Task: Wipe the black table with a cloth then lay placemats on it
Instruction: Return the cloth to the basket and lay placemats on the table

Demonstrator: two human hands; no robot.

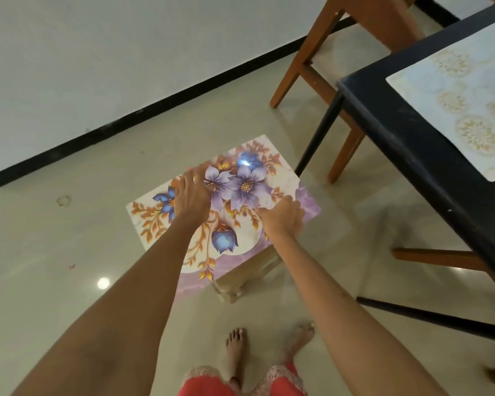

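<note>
One head-worn wide-angle view looks steeply down past both outstretched arms to the floor (55,252), with bare feet at the bottom edge. The wall (97,52) fills the upper left, tilted; the black table (406,132) crosses the right side, close by.
</note>
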